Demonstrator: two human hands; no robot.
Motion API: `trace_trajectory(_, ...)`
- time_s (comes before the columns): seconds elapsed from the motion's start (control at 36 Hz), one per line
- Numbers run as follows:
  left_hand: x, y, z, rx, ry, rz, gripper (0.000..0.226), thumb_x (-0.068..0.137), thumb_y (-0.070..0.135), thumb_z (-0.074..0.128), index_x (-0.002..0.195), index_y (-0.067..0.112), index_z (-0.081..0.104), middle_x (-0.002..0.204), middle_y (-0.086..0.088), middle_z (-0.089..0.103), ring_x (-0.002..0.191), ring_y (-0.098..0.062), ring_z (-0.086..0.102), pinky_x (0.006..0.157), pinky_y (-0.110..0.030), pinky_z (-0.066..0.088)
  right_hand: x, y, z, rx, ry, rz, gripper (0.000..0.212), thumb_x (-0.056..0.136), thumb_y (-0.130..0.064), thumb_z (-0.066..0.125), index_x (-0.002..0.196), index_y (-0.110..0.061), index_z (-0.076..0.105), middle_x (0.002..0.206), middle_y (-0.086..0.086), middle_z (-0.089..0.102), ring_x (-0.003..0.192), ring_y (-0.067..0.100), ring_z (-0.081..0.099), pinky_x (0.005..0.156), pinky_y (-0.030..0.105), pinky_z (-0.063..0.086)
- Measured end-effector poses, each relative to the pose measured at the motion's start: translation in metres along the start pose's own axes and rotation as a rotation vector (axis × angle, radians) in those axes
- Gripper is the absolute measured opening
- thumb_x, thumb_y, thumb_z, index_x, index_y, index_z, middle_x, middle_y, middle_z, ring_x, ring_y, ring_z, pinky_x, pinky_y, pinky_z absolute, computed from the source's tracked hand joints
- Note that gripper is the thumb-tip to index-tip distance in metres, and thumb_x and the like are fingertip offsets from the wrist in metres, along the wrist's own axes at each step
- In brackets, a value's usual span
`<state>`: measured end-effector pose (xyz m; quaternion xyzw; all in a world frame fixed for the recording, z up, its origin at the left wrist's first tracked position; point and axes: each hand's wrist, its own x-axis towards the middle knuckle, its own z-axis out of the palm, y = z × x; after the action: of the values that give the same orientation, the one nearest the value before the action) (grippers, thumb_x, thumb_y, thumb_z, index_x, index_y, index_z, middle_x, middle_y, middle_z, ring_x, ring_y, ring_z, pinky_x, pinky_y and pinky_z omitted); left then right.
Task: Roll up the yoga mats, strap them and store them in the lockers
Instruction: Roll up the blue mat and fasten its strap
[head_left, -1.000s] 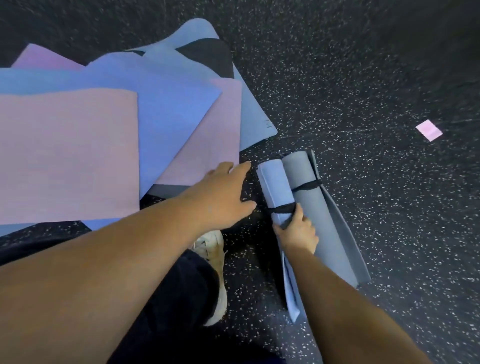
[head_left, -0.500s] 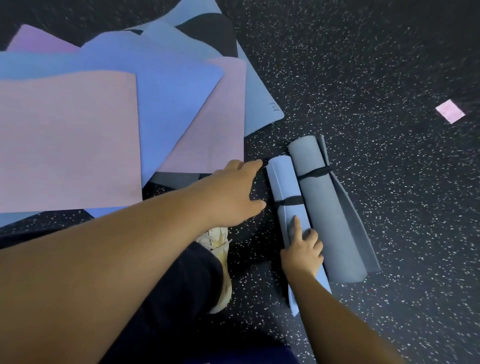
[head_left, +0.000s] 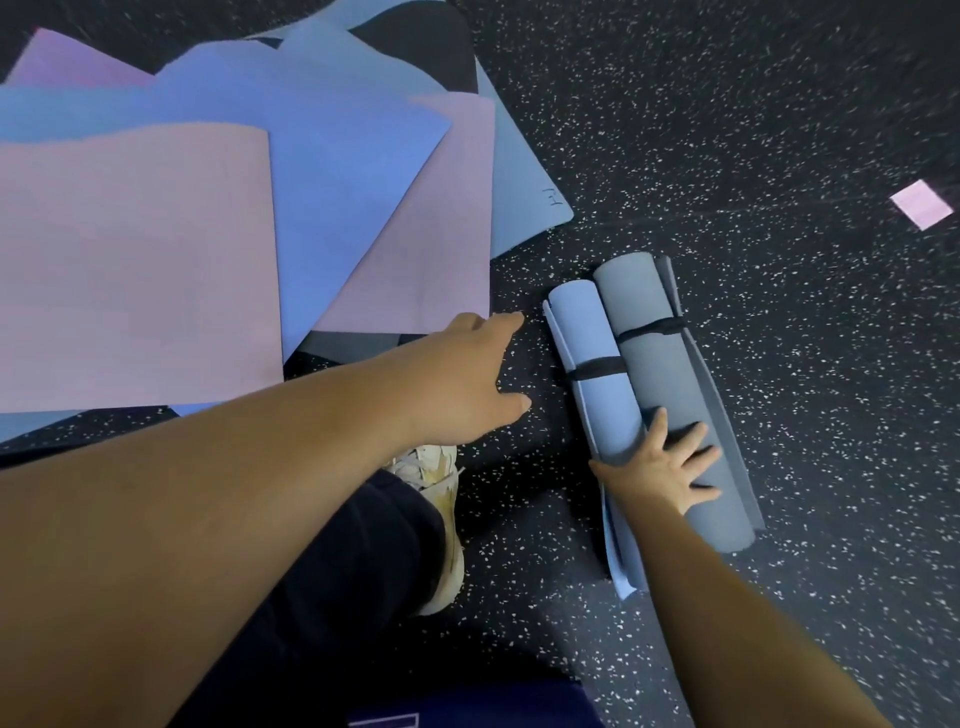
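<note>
Two rolled mats lie side by side on the dark speckled floor. The light blue roll (head_left: 589, 358) is on the left and carries a black strap (head_left: 597, 368). The grey roll (head_left: 670, 395) on the right has its own black strap (head_left: 652, 329). My right hand (head_left: 662, 467) rests with spread fingers across the near parts of both rolls. My left hand (head_left: 467, 384) reaches out flat over the floor just left of the blue roll, touching neither roll. Several unrolled mats (head_left: 135, 265), pink and blue, overlap in a heap at the left.
My leg and a pale shoe (head_left: 439, 514) are on the floor below the left hand. A small pink square (head_left: 922, 204) lies on the floor at the far right. A black mat (head_left: 421, 49) shows at the top of the heap.
My right hand slid back from the blue roll's strap toward the near end and spread its fingers over both rolls. The left hand stayed where it was.
</note>
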<state>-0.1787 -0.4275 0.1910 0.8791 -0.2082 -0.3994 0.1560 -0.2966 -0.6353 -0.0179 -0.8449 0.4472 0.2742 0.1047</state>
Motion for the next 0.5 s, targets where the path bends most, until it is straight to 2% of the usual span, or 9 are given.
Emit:
trace_trajectory(0.08, 0.001, 0.001, 0.001, 0.003, -0.004, -0.003, 0.078, 0.096, 0.047, 0.050, 0.154, 0.034, -0.001, 0.160, 0.003, 0.010, 0.130, -0.017, 0.043, 0.088, -0.024, 0.035, 0.007, 0.005, -0.003, -0.029, 0.041, 0.000, 0.117, 0.071, -0.064, 0.069, 0.152, -0.032, -0.010, 0.158, 0.013, -0.019, 0.145, 0.040, -0.014, 0.110, 0.068, 0.010)
trace_trajectory(0.22, 0.001, 0.002, 0.001, 0.014, -0.006, -0.004, 0.078, 0.096, 0.047, 0.050, 0.154, 0.033, -0.001, 0.160, 0.002, 0.011, 0.126, -0.016, 0.046, 0.087, -0.023, 0.036, 0.017, 0.009, -0.007, -0.015, 0.159, -0.028, 0.095, 0.071, -0.057, 0.074, 0.143, -0.026, 0.020, 0.158, 0.013, -0.004, 0.145, 0.038, -0.006, 0.110, 0.066, 0.013)
trace_trajectory(0.36, 0.001, 0.004, 0.002, 0.033, -0.004, -0.007, 0.079, 0.095, 0.047, 0.050, 0.154, 0.033, 0.000, 0.160, 0.002, 0.012, 0.122, -0.017, 0.049, 0.093, -0.029, 0.042, 0.027, 0.005, -0.015, 0.009, 0.176, -0.042, 0.087, 0.070, -0.054, 0.074, 0.138, -0.024, 0.028, 0.157, 0.014, 0.002, 0.145, 0.035, -0.003, 0.107, 0.067, 0.013)
trace_trajectory(0.5, 0.000, 0.008, 0.003, 0.037, -0.019, -0.006, 0.078, 0.096, 0.046, 0.050, 0.154, 0.034, 0.000, 0.159, 0.003, 0.014, 0.120, -0.015, 0.050, 0.096, -0.031, 0.043, 0.049, 0.011, -0.027, -0.001, 0.205, -0.028, 0.085, 0.071, -0.048, 0.076, 0.137, -0.024, 0.028, 0.156, 0.010, 0.004, 0.145, 0.032, -0.001, 0.108, 0.065, 0.014)
